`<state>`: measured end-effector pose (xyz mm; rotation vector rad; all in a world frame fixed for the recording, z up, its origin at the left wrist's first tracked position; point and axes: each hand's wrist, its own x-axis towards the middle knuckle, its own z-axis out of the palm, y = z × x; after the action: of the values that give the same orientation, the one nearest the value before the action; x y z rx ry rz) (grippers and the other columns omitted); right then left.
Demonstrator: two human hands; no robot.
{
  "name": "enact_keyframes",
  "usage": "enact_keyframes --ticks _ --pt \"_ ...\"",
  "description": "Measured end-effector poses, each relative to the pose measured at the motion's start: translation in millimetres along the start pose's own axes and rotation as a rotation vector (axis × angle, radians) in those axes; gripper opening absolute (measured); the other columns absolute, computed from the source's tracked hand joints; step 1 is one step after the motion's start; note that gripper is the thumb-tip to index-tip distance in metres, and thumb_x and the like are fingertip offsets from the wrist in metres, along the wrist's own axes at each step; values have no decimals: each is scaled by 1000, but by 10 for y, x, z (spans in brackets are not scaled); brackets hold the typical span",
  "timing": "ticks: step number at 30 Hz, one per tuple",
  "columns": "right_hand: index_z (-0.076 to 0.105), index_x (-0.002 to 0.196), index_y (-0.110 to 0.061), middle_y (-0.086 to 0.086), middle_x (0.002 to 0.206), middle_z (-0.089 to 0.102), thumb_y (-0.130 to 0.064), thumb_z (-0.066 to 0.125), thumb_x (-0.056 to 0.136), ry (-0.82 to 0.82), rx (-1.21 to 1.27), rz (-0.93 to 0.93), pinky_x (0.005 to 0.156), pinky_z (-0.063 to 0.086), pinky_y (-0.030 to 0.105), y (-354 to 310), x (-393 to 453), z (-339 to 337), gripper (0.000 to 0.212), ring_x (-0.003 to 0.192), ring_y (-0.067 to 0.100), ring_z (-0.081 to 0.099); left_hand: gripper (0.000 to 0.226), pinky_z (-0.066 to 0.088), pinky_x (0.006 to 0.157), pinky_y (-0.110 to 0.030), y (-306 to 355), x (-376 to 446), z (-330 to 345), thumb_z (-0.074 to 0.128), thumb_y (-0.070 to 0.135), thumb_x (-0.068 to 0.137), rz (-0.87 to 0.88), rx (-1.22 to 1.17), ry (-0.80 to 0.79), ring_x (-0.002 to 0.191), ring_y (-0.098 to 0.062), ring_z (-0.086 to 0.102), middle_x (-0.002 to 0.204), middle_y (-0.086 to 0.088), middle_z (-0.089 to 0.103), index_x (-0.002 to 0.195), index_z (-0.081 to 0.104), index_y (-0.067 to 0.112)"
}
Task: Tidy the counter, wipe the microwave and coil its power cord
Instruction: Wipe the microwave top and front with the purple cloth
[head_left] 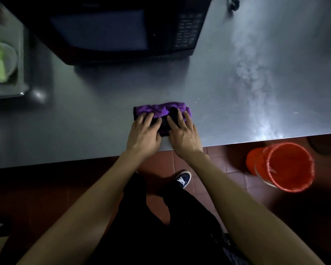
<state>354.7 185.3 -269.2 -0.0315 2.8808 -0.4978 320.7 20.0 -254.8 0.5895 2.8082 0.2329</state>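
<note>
Down near the front edge of the grey metal desk [84, 119], both hands lie side by side on a folded purple cloth [161, 109]. The left hand [144, 133] rests palm down with its fingers spread and almost straight, the fingertips pressing on the cloth's left half; it grips nothing. The right hand [182, 133] lies the same way just beside it, fingers splayed and flat over the cloth's right half, the thumb turned in toward the left hand. Between and under the fingers a dark part of the cloth shows, while the purple part bunches along the far side, beyond the fingertips. Whether the dark part is a second layer or another item I cannot tell.

Farther back on the desk stands the black microwave [122, 29], door shut, its keypad on the right side; it is well apart from the cloth. Behind its right corner, a dark plug end of the power cord [234, 4] lies on the desk at the top edge of the view. At the far left sits a clear container [20, 60] holding something pale green, blurred. On the red tiled floor [161, 161] to the right, below the desk's edge, stands an orange bucket [287, 165]. One dark blue shoe [183, 178] shows on the tiles between the forearms.
</note>
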Motion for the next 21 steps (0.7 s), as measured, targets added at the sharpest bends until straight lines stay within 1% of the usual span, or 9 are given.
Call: enact_keyframes --ticks 6,10,15,18,21 --pt "35 153 -22 13 164 19 -26 45 99 21 13 57 112 33 49 706 -177 -195 55 151 37 12 57 37 109 -50 702 242 110 60 28 86 66 25 7 135 -38 39 148 -15 44 141 53 14" --pt "34 154 -21 13 165 16 -27 46 100 28 36 85 113 31 48 1038 -165 -312 56 151 38 11 59 35 113 -50 987 460 139 61 29 86 100 46 -4 138 -38 36 150 -17 41 143 51 14" --pt "33 154 -20 15 164 15 -32 47 101 20 54 109 115 27 49 1209 -14 -409 56 151 39 7 59 33 113 -49 1090 709 132 60 27 88 125 75 4 141 -37 34 152 -17 39 146 49 16" --pt "35 153 -20 15 164 18 -35 47 101 31 51 128 116 27 51 1254 174 -476 55 152 39 8 57 32 114 -49 1074 868 132 57 25 92 144 84 25 142 -37 33 154 -17 37 147 47 17" --pt "43 146 -21 13 161 25 -36 53 99 48 58 194 113 31 52 1279 401 -581 51 150 38 13 53 29 116 -48 1066 1071 113 53 25 96 149 71 28 144 -36 30 155 -15 35 148 46 20"
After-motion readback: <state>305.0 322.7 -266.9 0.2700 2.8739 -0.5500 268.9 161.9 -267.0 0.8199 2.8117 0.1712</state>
